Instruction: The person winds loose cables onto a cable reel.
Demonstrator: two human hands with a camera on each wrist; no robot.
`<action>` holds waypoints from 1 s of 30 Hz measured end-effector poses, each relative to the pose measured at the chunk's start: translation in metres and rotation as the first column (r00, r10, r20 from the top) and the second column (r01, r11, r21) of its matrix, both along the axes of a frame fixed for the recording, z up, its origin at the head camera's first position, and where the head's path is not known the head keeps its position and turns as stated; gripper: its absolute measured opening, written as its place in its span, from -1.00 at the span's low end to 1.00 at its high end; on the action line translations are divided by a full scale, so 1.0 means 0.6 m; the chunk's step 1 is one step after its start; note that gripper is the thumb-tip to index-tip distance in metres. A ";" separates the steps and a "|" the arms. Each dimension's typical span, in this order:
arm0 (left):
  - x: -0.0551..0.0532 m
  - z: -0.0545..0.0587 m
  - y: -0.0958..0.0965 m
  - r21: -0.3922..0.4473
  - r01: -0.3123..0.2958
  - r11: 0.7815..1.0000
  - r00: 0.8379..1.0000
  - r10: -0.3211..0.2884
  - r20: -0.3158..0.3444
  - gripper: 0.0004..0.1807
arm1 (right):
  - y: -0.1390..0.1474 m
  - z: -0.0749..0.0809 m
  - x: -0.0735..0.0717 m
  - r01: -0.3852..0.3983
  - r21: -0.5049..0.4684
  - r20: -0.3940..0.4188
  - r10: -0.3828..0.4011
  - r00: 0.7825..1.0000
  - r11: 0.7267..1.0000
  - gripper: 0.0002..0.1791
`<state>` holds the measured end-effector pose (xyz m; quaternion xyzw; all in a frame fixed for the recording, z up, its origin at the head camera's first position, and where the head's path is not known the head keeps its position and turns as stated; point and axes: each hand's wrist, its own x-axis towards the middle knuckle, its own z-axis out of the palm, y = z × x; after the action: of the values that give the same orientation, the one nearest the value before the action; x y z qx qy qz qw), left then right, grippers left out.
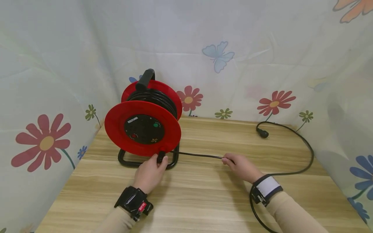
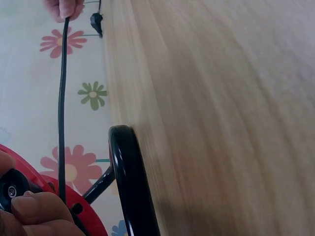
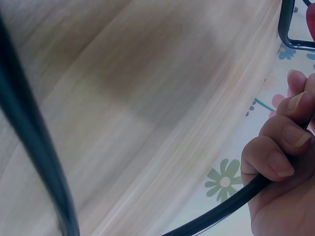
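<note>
A red cable reel (image 1: 113,129) with a black hub stands on its black tube frame at the left of the table, black cable wound between its discs. My left hand (image 1: 150,173) grips the black crank knob (image 1: 161,157) low on the front disc; in the left wrist view, fingers (image 2: 42,209) curl about that knob (image 2: 11,189). From the reel a cable (image 1: 198,155) runs taut to my right hand (image 1: 242,166). In the right wrist view, curled fingers (image 3: 275,142) hold the cable (image 3: 221,211), which leaves the fist at the lower side.
Past my right hand the loose cable (image 1: 311,155) loops over the table's right side to a black plug (image 1: 263,133) near the back edge. Another stretch of it hangs by my right wrist. A flowered curtain (image 1: 175,32) encloses the wooden table (image 1: 201,184).
</note>
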<state>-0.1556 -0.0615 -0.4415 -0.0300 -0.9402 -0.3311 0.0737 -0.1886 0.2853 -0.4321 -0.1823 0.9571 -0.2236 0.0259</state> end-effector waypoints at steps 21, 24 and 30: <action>0.003 -0.013 -0.030 0.061 -0.021 0.998 0.995 0.015 0.097 -0.55 | -0.029 -0.008 -0.005 -0.056 -0.015 -0.036 0.055 0.998 0.998 -0.77; 0.003 -0.014 -0.036 0.081 -0.018 0.997 0.995 0.010 0.099 -0.55 | -0.034 -0.009 -0.007 -0.062 -0.007 -0.047 0.061 0.997 0.998 -0.78; 0.004 -0.014 -0.048 0.138 -0.031 0.990 0.993 0.014 0.118 -0.56 | -0.047 -0.012 -0.010 -0.084 -0.015 -0.087 0.082 0.993 0.996 -0.81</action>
<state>-0.1535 -0.0902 -0.4498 0.0052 -0.9177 -0.3965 0.0244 -0.1946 0.2571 -0.4391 -0.2318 0.9468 -0.2230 -0.0080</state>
